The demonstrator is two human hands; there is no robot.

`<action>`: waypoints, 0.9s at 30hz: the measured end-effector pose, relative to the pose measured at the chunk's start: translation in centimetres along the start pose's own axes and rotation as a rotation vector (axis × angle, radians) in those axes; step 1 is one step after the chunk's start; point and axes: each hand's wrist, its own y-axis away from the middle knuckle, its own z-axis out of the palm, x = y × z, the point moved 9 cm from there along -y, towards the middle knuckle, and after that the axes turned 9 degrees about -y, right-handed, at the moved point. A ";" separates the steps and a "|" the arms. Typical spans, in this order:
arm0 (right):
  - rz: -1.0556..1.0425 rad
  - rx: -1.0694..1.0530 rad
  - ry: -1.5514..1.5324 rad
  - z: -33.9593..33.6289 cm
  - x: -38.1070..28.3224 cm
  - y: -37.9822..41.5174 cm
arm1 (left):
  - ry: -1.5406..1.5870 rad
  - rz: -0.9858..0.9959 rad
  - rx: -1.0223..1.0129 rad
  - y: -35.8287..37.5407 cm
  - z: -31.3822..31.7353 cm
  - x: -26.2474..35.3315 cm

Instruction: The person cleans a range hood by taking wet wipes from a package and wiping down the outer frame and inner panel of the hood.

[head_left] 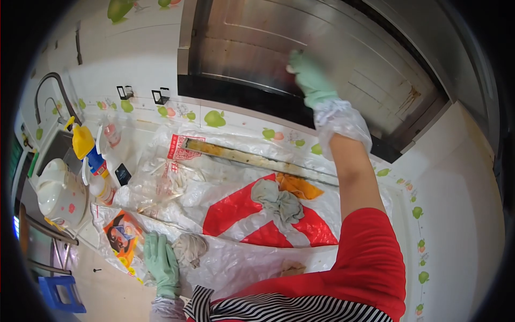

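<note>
My right hand [312, 79], in a pale green rubber glove with a clear plastic sleeve cover, reaches up to the metal underside of a range hood [252, 37]. Motion blurs its fingers, and I cannot tell whether they hold anything. Brown stains streak the hood's panel. Below, my left hand [162, 263], gloved the same way, rests with its fingers straight on the plastic sheeting [225, 268] over the counter edge. A crumpled grey-beige rag [189, 250] lies right beside it. Farther in on the sheeting lie a bunched grey cloth [279, 202] and an orange cloth [300, 186].
A long, grimy metal strip [252, 157] crosses the covered counter near the tiled wall. On the left stand a yellow-topped spray bottle [82, 140], another bottle [102, 189] and a white kettle-like appliance [60, 193]. A blue stool [61, 294] is on the floor.
</note>
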 end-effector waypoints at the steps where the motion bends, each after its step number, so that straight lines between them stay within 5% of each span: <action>1: 0.228 -0.083 -0.236 1.7 7.4 0.5 | 0.005 -0.001 0.002 0.1 0.2 -0.1; 3: 0.413 0.100 -0.294 -3.9 9.4 3.6 | 0.011 0.003 -0.002 0.2 0.4 -0.2; 4: 0.352 0.354 -0.114 -11.9 4.4 5.2 | 0.009 0.000 -0.005 0.2 0.5 -0.2; 6: 0.777 0.403 -0.601 -15.3 7.4 7.3 | 0.005 -0.002 -0.010 0.3 0.7 -0.2; 9: 0.655 0.716 -0.796 -17.5 11.4 7.1 | 0.003 -0.001 -0.016 0.3 0.9 -0.2; 11: 0.754 0.657 -1.064 -13.0 13.9 6.8 | 0.007 -0.003 -0.019 0.3 0.8 0.0; 13: 0.884 0.451 -0.842 -10.1 12.4 7.1 | -0.001 -0.003 -0.020 0.3 0.8 0.0; 14: 0.944 0.276 -0.483 -9.0 9.9 7.2 | -0.003 0.002 -0.021 0.2 0.8 0.1; 20: 0.881 -0.038 -0.634 -4.7 7.2 11.6 | -0.008 0.000 -0.015 0.4 0.9 0.1; 22: 1.106 0.263 -0.677 -10.3 7.2 14.5 | -0.006 0.003 -0.018 0.5 0.9 0.1; 25: 1.136 0.650 -0.903 -9.6 12.5 17.7 | -0.023 0.007 -0.033 0.6 1.2 -0.1; 26: 1.132 0.709 -0.905 -8.5 12.4 17.1 | -0.032 0.006 -0.034 0.6 1.4 -0.1; 27: 1.178 0.538 -0.870 -7.3 10.7 15.9 | -0.029 0.010 -0.026 0.7 1.2 0.0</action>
